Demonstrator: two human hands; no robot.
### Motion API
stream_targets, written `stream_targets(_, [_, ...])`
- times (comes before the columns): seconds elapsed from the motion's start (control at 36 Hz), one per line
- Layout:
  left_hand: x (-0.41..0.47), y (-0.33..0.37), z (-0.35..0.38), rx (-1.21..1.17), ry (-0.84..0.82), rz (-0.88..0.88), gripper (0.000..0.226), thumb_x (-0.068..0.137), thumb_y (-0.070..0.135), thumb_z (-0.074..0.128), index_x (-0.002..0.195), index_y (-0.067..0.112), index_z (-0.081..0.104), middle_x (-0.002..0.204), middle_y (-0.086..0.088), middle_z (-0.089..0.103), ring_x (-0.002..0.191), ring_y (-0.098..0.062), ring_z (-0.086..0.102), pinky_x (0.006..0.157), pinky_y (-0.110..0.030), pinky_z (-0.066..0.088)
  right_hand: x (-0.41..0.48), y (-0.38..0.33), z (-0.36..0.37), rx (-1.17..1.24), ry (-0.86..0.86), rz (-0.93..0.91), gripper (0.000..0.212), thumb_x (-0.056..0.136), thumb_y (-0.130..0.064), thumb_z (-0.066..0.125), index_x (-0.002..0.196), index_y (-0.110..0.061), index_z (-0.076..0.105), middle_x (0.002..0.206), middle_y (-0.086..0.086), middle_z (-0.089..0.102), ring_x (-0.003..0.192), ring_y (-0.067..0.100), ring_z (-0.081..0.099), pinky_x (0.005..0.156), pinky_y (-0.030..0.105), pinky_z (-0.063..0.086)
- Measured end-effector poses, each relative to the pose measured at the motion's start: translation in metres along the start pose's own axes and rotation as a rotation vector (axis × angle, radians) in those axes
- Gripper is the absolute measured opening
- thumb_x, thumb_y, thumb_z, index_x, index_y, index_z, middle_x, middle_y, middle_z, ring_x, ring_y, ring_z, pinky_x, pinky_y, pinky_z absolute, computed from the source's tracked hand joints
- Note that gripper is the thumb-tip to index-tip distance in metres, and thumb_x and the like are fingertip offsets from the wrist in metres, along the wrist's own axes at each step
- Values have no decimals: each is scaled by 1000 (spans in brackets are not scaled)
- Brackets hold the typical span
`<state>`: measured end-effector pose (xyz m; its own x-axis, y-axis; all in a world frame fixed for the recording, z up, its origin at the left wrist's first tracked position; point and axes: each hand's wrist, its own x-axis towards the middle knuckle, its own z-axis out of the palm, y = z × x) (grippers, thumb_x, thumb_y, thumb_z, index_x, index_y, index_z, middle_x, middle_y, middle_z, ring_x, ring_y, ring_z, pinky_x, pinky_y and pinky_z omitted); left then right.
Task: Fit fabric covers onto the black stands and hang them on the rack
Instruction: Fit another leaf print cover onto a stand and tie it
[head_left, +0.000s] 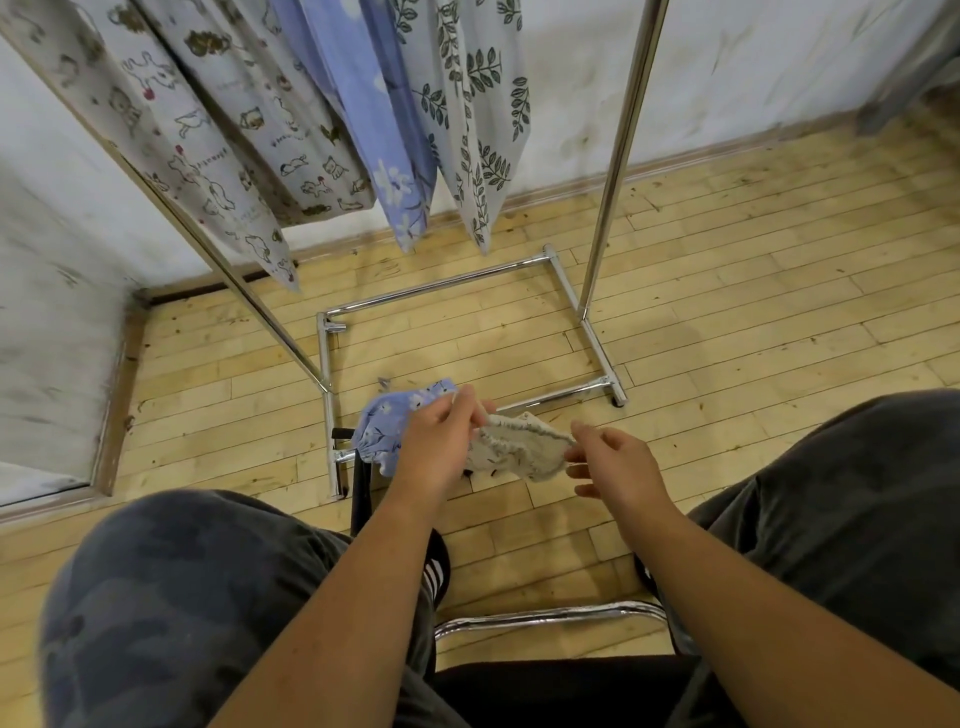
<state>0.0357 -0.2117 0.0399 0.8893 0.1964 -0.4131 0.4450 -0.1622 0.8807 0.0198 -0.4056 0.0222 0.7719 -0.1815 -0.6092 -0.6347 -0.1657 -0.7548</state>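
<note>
Left hand (441, 441): my thumb and fingers pinch the left end of the cream cover (519, 447).
Right hand (613, 462): fingers loosely spread at the cover's right end; I cannot tell if they grip it.
Blue cover (382, 431): bunched just left of my left fingers.
Black stand (361, 493): below my left wrist.
Rack (441, 285): beyond my fingertips, with hung covers (218, 130).

Soft, even indoor light; wide-angle view.
Chrome rack (616, 171) glints; faint shadows on floor (727, 270) beneath it; its poles splay outward; wall (52, 312) left of it smeared.
</note>
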Motion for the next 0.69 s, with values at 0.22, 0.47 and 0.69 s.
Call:
stream_targets(0.22, [1,2,-1,-139,70,-90,46,104,50,48,90,15,75,76,3,68,75,-10,64,59,-29,49,11,15,-2,-187,113,-31,34,89,-28,73,66,-17,50,78,17,68,80,34,70,79,59,60])
stream_targets(0.47, [0,8,4,-376,-52,-177,40,105,41,52,83,14,71,82,-7,63,65,-12,56,56,-27,47,8,10,4,-68,25,5,38,87,-45,78,87,-17,53,103,11,69,90,25,75,67,43,66])
stream_targets(0.69, [-3,12,9,-473,-209,-173,37,107,35,49,81,12,61,73,-3,59,58,-10,49,48,-23,41,3,6,0,-159,42,-9,42,87,-29,83,109,-15,50,96,2,62,89,21,68,73,45,65])
